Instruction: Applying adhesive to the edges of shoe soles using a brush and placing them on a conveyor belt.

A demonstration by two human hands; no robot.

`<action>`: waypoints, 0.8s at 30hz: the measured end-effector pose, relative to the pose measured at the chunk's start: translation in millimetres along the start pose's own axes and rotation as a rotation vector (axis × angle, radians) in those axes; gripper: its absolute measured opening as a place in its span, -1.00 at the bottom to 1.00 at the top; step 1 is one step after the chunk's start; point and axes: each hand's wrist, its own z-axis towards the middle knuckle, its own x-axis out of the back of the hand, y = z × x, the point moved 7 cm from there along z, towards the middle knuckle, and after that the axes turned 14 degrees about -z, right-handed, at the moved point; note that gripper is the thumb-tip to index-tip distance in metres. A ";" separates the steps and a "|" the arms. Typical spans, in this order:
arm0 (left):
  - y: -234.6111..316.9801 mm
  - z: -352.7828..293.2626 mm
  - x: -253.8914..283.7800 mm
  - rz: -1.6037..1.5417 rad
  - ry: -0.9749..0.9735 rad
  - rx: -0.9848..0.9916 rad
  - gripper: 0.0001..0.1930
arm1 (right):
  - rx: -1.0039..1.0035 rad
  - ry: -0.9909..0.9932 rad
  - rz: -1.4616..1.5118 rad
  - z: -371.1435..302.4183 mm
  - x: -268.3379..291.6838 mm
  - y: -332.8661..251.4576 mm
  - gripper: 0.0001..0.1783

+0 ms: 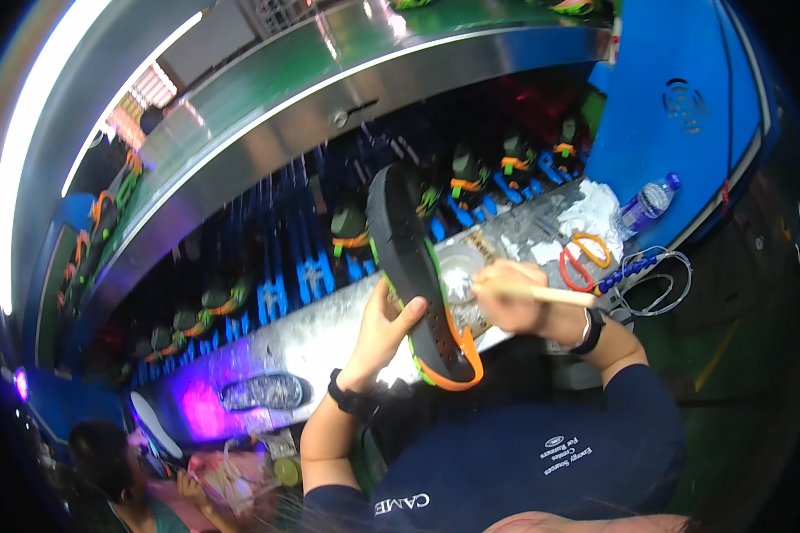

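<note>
My left hand (384, 329) is closed around a long dark shoe sole (409, 258) with orange and green edging, held up at a slant with its inner face toward me. The thumb lies on that face. In my right hand (511, 302) is a stick with a pale wooden handle (564, 296), perhaps a brush; its working end is hidden by the fingers. Just left of the right hand, on the metal bench, sits a round dish (459, 266) with whitish stuff in it. Whether the stick touches the dish I cannot tell.
A metal bench (329, 311) runs across, carrying another sole (262, 392), orange-and-red-handled scissors (587, 258), white paper (593, 213) and a bottle (651, 204). Behind it, blue racks (316, 277) hold several shoe parts under a metal-edged conveyor (364, 84). A person (107, 471) sits at lower left.
</note>
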 end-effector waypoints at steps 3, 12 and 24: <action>6.9 11.5 -12.0 -0.021 0.023 0.113 -0.43 | -0.246 0.077 0.106 -18.5 53.4 19.7 -0.92; 107.6 210.8 -162.2 -0.126 -0.458 0.497 -0.41 | -0.548 0.445 0.146 -85.8 137.0 61.8 -0.89; 115.1 143.7 -36.9 0.462 -0.152 -0.118 -0.66 | -0.647 0.431 0.183 -108.4 126.8 89.1 -0.92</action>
